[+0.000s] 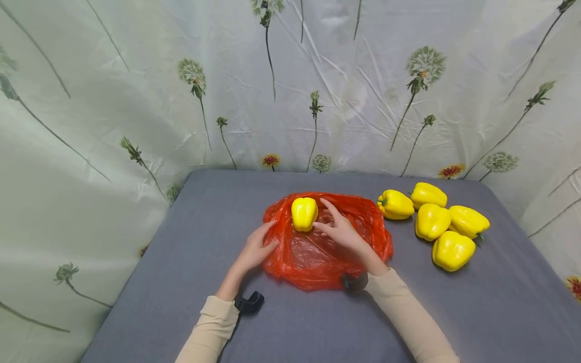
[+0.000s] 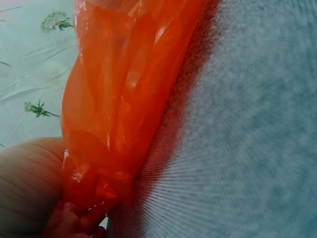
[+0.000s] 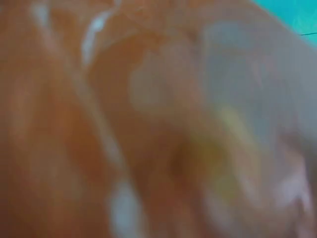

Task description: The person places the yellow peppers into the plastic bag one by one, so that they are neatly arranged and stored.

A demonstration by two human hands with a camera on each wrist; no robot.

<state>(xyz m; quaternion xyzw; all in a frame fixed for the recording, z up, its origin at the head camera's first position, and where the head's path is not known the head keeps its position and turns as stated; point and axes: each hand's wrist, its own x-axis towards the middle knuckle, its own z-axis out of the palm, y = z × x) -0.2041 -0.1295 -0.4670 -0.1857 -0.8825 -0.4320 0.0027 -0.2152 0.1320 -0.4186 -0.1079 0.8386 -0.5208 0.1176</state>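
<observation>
Softly crinkled plastic bag [image 1: 313,280], left hand [image 1: 254,249] pinching its side, right hand [image 1: 343,234] spread beside glossy pepper [image 1: 304,214]

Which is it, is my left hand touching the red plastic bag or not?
Touching. The left wrist view shows it: the red plastic bag bunches up right against the left hand, with no gap between them.

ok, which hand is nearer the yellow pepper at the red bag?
Right. The right hand is just right of the pepper, contact unclear; the left hand is farther off, at the red bag's left edge.
</observation>
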